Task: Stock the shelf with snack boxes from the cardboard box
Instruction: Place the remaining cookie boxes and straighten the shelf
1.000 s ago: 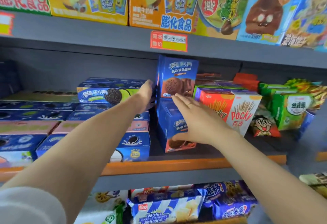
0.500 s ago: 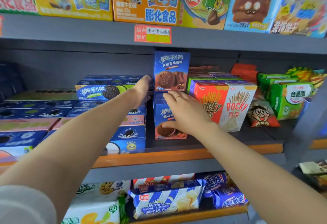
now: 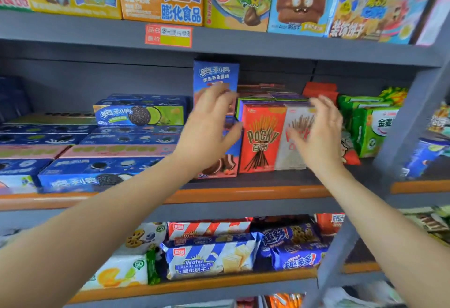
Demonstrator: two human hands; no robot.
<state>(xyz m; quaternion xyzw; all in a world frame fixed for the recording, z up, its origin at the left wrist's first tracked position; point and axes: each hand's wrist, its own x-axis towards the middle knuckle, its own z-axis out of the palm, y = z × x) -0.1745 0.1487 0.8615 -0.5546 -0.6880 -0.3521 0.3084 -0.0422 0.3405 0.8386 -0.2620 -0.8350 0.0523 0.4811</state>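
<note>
Two blue snack boxes standing stacked on the middle shelf point(image 3: 243, 189), upper one point(image 3: 215, 76) upright on lower one point(image 3: 222, 166), just left of the red stick-biscuit box point(image 3: 261, 137). Cardboard box not showing anywhere in view.

Left hand point(image 3: 209, 127) hovering in front of the stack, fingers spread and loosely bent, gripping nothing; contact with the boxes impossible to tell through the blur. Right hand point(image 3: 316, 132) hovering in front of the white stick-biscuit box point(image 3: 289, 156), fingers splayed, also gripping nothing.

Flat blue cookie boxes point(image 3: 138, 115) lying piled to the left, green packets point(image 3: 370, 125) sitting to the right, wafer packs point(image 3: 209, 259) lying on the shelf below.

Risks, judging from here: upper blue box perching tall on a narrow base, so likely tipping forward off the shelf edge if brushed by the left fingers. Stick-biscuit boxes standing close together; a nudge from the right hand possibly knocking them backward or toppling the row.
</note>
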